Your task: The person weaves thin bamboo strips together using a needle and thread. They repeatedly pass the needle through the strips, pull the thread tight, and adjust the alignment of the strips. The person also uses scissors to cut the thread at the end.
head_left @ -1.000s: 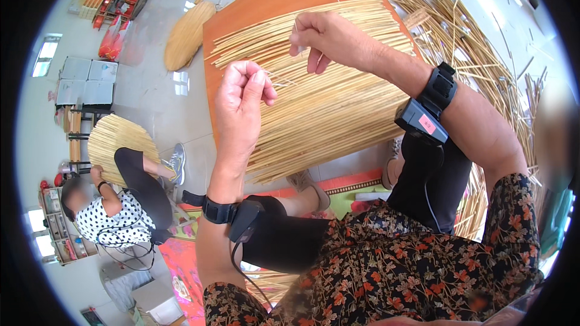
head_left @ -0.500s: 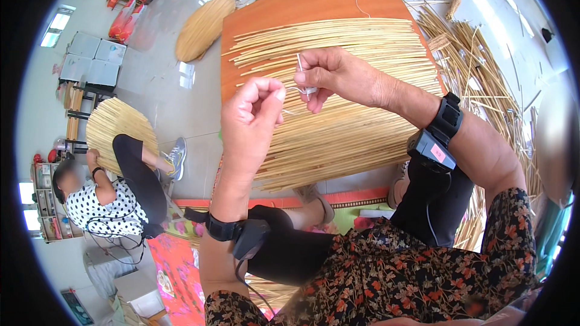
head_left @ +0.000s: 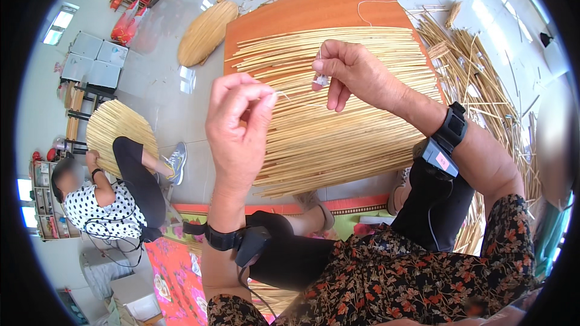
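Both my hands are raised over a wide layer of pale yellow stalks (head_left: 338,136) laid side by side on a reddish-brown board (head_left: 302,9). My left hand (head_left: 240,124), at the left part of the stalks, pinches a white thread (head_left: 284,95) between thumb and forefinger, a short end sticking out. To its right and a little farther off, my right hand (head_left: 362,75) grips a small white clump of thread (head_left: 322,78) in its fingertips. A thin pale strand rises above that grip; whether it is thread or a needle I cannot tell. The hands are apart.
Loose stalks (head_left: 477,78) lie heaped on the floor at the right. An oval stalk panel (head_left: 207,33) lies beyond the board's left edge. At the left a seated person (head_left: 106,202) holds another round stalk panel (head_left: 121,130). A loose white thread (head_left: 360,12) lies on the board's far end.
My hands have moved apart: the left to the left and slightly nearer me, the right to the right. Both still pinch the white thread. The view has shifted slightly.
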`<state>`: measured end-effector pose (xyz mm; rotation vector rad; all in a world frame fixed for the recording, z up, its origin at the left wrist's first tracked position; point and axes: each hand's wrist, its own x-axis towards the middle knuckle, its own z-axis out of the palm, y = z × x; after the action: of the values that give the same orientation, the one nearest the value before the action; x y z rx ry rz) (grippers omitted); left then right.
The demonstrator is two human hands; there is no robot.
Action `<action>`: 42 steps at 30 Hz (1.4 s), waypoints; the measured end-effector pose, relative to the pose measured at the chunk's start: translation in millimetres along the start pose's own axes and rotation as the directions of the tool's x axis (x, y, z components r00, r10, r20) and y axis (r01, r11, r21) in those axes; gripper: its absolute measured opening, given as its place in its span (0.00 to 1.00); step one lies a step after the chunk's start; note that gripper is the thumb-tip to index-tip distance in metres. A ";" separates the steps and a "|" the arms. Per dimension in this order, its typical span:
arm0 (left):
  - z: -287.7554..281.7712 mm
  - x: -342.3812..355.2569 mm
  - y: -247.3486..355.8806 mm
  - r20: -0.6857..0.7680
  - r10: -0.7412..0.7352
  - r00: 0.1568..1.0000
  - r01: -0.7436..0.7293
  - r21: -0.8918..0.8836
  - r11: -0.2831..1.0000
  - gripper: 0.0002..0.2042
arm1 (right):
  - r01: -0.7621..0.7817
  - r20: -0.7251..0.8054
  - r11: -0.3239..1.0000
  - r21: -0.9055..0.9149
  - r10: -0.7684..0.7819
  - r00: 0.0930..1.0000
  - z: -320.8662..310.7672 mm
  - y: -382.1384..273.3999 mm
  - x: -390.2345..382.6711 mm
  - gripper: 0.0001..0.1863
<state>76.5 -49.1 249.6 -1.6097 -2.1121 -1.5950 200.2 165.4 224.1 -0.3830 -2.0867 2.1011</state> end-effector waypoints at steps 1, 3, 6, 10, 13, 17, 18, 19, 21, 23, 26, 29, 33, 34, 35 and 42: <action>1.8 0.3 5.6 0.020 0.051 0.999 -0.051 0.029 0.998 0.02 | -0.004 -0.004 1.000 0.029 0.004 1.000 1.6 -4.0 -2.8 0.12; 3.5 0.8 13.0 0.050 0.107 0.993 -0.112 0.132 0.985 0.04 | 0.050 0.030 0.986 -0.160 -0.045 0.999 7.6 -12.8 -9.3 0.09; 9.9 0.6 15.4 0.046 0.157 0.987 -0.163 0.175 0.971 0.06 | 0.166 0.056 0.935 -0.312 -0.156 0.986 18.5 -8.8 -13.8 0.07; 16.4 0.2 7.5 0.091 0.189 0.978 -0.207 0.291 0.934 0.10 | 0.186 0.026 0.925 -0.332 -0.188 0.982 27.8 -10.1 -18.6 0.04; 18.3 -1.3 5.9 0.109 0.169 0.979 -0.197 0.342 0.919 0.10 | 0.197 0.047 0.937 -0.289 -0.192 0.980 25.6 -13.2 -21.1 0.04; 18.4 -0.3 8.2 0.137 0.208 0.969 -0.247 0.427 0.870 0.09 | 0.161 0.080 0.964 -0.212 -0.147 0.986 23.5 -11.8 -20.4 0.04; 18.0 -0.3 8.3 0.162 0.210 0.964 -0.260 0.439 0.860 0.09 | 0.143 0.077 0.975 -0.172 -0.132 0.988 23.3 -10.1 -20.2 0.04; 17.2 -0.2 8.2 0.186 0.212 0.959 -0.275 0.450 0.850 0.09 | 0.126 0.074 0.983 -0.133 -0.117 0.990 23.1 -7.9 -19.9 0.04; 17.3 0.1 7.3 0.201 0.214 0.956 -0.285 0.452 0.846 0.08 | 0.101 0.052 0.992 -0.081 -0.097 0.994 22.0 -7.1 -19.5 0.05; 18.3 0.9 4.7 0.182 0.216 0.959 -0.275 0.434 0.858 0.08 | 0.086 0.012 0.995 -0.057 -0.086 0.996 20.0 -9.4 -18.9 0.07; 15.8 -1.1 2.2 0.111 0.148 0.983 -0.178 0.337 0.924 0.05 | 0.093 -0.036 0.981 0.173 -0.088 0.995 13.8 -11.0 -17.7 0.08; 18.9 -0.9 6.9 0.071 0.039 0.997 -0.055 0.228 0.972 0.05 | 0.085 0.131 0.983 0.164 -0.107 0.986 16.4 -7.6 -21.8 0.09; 19.2 -0.7 8.0 0.083 -0.031 0.996 0.019 0.148 0.989 0.04 | 0.101 0.188 0.995 0.012 -0.101 0.977 15.8 -1.0 -17.5 0.08; 18.4 -1.0 10.9 0.090 -0.057 0.994 0.047 0.115 0.992 0.04 | 0.115 0.189 0.993 0.016 -0.116 0.975 15.3 0.6 -16.8 0.07; 17.1 -1.6 12.6 0.097 -0.083 0.992 0.075 0.081 0.994 0.04 | 0.130 0.189 0.991 0.021 -0.131 0.973 14.2 2.4 -16.3 0.06; 10.1 -12.4 0.3 0.019 -0.187 0.982 0.188 -0.153 0.970 0.01 | 0.057 0.143 0.997 0.046 -0.063 0.988 8.9 0.7 -22.7 0.06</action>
<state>87.5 -50.3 238.0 -1.4919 -2.2541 -1.8549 219.4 150.3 225.0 -0.1655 -2.0982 2.1931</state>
